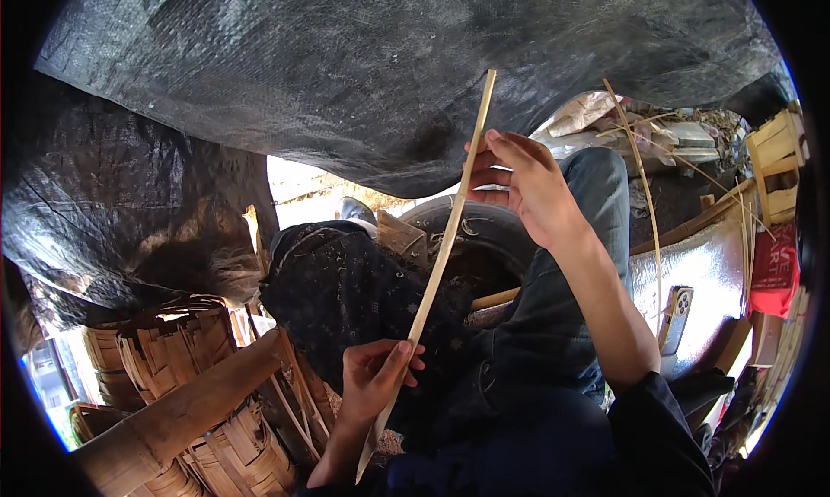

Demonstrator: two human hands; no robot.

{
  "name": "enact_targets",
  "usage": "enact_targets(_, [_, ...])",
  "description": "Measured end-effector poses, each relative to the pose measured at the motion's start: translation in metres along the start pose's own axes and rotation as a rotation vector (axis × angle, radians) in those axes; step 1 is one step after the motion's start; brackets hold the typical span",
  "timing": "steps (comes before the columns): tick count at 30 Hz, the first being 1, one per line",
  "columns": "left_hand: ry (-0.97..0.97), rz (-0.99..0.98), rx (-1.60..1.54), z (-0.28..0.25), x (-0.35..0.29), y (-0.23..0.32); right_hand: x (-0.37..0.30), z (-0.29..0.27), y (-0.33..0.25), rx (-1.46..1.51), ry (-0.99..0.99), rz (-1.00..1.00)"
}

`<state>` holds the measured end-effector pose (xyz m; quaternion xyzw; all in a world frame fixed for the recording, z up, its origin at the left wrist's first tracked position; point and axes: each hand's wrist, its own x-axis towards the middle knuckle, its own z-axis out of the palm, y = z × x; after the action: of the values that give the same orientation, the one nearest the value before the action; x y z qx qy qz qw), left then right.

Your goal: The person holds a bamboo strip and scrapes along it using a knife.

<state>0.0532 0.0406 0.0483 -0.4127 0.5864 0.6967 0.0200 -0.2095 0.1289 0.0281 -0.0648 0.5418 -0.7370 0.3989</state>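
A long pale bamboo strip [444, 246] slants across the middle, its top end in front of the black tarp and its lower end down by my lap. Near the bottom, my left hand [372, 378] pinches the strip between thumb and fingers. Higher up, my right hand [524, 182] has its thumb and fingertips closed on the strip's upper part. Below the strip, a dark patterned cloth [346, 281] with light shavings on it covers my left leg. My right leg is in blue jeans [596, 212].
Woven bamboo baskets [173, 350] stand at the left behind a thick bamboo pole [181, 402]. A black tarp [389, 65] hangs ahead. A dark round tub or tire [493, 229] sits between my legs. To the right are a phone [676, 315], thin strips and a red bag [774, 272].
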Motion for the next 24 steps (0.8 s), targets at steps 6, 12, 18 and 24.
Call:
enact_targets(6, [0.001,0.03,0.054,-0.001,-0.005,-0.007,0.015,0.003,-0.021,0.04,0.118,-0.107])
enact_targets(12, [0.043,0.008,0.072,0.005,-0.006,-0.004,0.038,-0.009,-0.024,0.032,0.112,-0.113])
enact_targets(18, [0.013,0.008,0.069,0.005,-0.005,0.0,0.044,-0.012,-0.03,0.034,0.12,-0.049])
enact_targets(24, [-0.083,0.004,0.024,-0.001,-0.001,-0.002,0.055,-0.014,-0.031,0.029,0.129,-0.052])
